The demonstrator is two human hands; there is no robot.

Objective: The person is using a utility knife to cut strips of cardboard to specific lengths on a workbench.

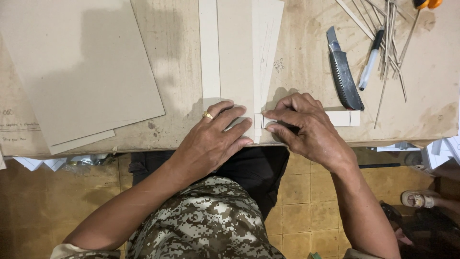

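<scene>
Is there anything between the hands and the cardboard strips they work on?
Nothing visible. The left hand and right hand both press directly on the cardboard strips; the utility knife lies aside.

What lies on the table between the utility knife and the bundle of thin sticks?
In the head view, a marker pen with a black cap lies between the utility knife and the thin sticks, its upper end among the sticks.
</scene>
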